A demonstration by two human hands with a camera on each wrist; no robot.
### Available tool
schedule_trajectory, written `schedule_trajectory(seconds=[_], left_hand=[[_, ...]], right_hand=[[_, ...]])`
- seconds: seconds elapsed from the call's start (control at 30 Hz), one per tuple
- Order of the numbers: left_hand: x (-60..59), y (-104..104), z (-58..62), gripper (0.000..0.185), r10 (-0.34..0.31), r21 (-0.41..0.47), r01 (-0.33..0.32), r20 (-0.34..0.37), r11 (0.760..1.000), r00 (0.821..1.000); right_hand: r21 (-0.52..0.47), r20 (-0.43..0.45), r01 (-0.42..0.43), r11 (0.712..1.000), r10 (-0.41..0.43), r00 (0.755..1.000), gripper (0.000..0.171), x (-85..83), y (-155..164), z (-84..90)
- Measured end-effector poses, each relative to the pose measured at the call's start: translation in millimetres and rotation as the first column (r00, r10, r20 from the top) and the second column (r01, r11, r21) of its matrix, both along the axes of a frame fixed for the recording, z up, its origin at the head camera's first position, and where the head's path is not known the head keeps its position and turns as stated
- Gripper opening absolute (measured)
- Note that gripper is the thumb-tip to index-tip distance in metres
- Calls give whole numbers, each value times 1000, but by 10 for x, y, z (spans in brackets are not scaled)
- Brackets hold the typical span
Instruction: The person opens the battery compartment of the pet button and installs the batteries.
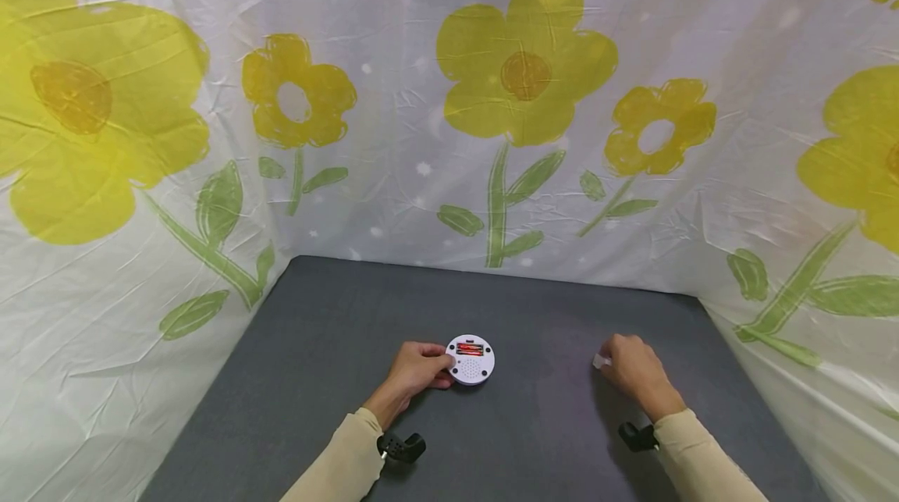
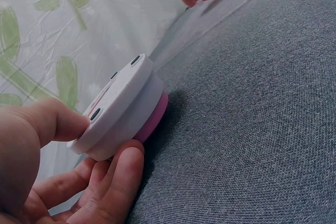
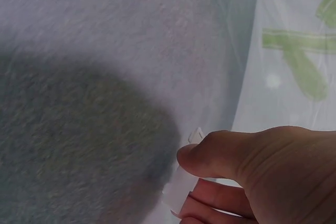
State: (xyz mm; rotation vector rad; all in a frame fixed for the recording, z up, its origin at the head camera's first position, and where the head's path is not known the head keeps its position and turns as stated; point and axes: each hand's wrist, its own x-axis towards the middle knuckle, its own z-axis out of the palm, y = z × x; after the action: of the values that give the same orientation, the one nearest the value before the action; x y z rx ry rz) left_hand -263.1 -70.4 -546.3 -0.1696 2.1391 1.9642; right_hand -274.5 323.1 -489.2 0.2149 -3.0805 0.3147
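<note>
A round white battery-powered device (image 1: 474,371) lies with its underside up, showing small black feet and a patch of holes. Two red batteries (image 1: 470,349) sit in its uncovered compartment. My left hand (image 1: 414,371) grips the device's left edge, thumb on top and fingers below. In the left wrist view, a pink rim (image 2: 153,119) shows beneath the device's white body. Off to the right, my right hand (image 1: 634,371) pinches a small white battery cover (image 3: 181,188) between thumb and fingers, above the table. Part of the cover is hidden behind the thumb.
Dark grey cloth covers the table (image 1: 351,315). A white curtain (image 1: 393,197) printed with yellow flowers hangs behind the table and along both sides. Each wrist wears a black camera band, such as the left band (image 1: 402,447).
</note>
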Motion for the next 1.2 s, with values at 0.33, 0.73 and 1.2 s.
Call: schedule_trajectory(seconds=[0.33,0.73,1.2], left_hand=[[0,-8,-3,39,-2,-1,2,9,1000,1000],[-11,-4,-12,37,-2,5,2,4,1000,1000],[-10,0,-1,36,1,1,-1,7,1000,1000]], right_hand=[[-32,-2,-45,998,44,999,8,-35,-208,106],[-54,-4,-105,993,105,994,5,-162,-584,214],[-48,-49,-189,981,186,981,7,-273,-1096,322]])
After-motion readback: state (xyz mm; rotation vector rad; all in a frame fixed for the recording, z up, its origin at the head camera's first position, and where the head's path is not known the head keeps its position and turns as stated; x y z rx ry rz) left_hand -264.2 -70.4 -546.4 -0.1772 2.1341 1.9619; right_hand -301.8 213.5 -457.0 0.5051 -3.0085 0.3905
